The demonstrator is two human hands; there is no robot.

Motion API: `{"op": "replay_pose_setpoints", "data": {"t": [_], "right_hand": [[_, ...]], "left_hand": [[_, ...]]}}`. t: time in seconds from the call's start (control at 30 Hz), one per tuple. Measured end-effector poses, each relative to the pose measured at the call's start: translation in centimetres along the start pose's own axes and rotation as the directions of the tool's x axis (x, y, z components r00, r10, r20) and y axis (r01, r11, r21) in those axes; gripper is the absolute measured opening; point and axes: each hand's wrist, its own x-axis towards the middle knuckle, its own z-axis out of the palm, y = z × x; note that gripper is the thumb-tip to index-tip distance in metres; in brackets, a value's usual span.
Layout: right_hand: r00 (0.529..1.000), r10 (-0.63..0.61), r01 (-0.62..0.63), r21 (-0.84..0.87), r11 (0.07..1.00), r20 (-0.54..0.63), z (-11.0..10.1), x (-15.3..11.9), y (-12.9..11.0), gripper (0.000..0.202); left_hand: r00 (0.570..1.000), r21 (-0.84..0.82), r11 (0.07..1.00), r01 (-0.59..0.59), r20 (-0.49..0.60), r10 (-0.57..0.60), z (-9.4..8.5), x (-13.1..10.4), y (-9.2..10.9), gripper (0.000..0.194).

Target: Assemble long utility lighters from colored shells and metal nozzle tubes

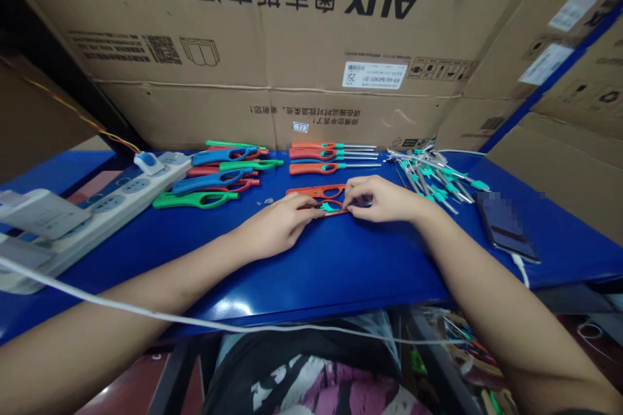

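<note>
My left hand [280, 225] presses its fingertips at the left end of a red-orange lighter casing with a green trigger [331, 207] in it. From the other side, my right hand [377, 200] pinches at the right end of this same lighter; the small part between its fingertips is hidden. Just behind lies another orange lighter casing half [315, 192] with a looped handle. Several thin metal pins [265, 201] are scattered left of the hands. Behind are several orange lighters with metal tubes [314, 168], laid in a row.
Several blue, green and red casings [211, 181] are piled at left beside a white power strip [131, 191]. At right lie several metal tubes with green triggers [438, 185] and a phone [506, 224] on a cable. A cardboard wall [292, 65] closes the back; a white cord [204, 323] crosses in front.
</note>
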Motion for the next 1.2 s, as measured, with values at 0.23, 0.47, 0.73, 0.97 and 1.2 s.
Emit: {"op": "replay_pose_setpoints", "data": {"t": [0.23,0.47,0.73,0.97,1.2], "right_hand": [[0.98,-0.018,-0.006,-0.121,0.993,-0.197,0.9,0.5,1.2,0.026],[0.982,0.066,-0.081,-0.078,0.994,-0.177,2.2,1.0,2.0,0.014],[0.956,0.128,-0.163,-0.117,0.98,-0.264,2.0,1.1,1.8,0.003],[0.882,0.398,-0.261,0.439,0.86,-0.255,2.2,1.6,0.5,0.018],[0.924,0.339,-0.205,0.518,0.831,-0.178,2.8,1.7,0.6,0.029]], "left_hand": [[0.998,0.013,0.999,-0.033,-0.046,0.034,0.4,0.0,-0.6,0.034],[0.992,-0.026,0.999,-0.041,-0.119,0.038,0.5,-0.1,-0.7,0.029],[0.978,0.034,0.999,-0.011,-0.21,0.018,-0.6,0.2,0.0,0.024],[0.951,0.194,0.977,0.092,-0.306,-0.029,-1.5,0.2,-1.5,0.028],[0.972,0.173,0.984,0.036,-0.235,0.006,-1.5,0.1,-1.5,0.026]]}}
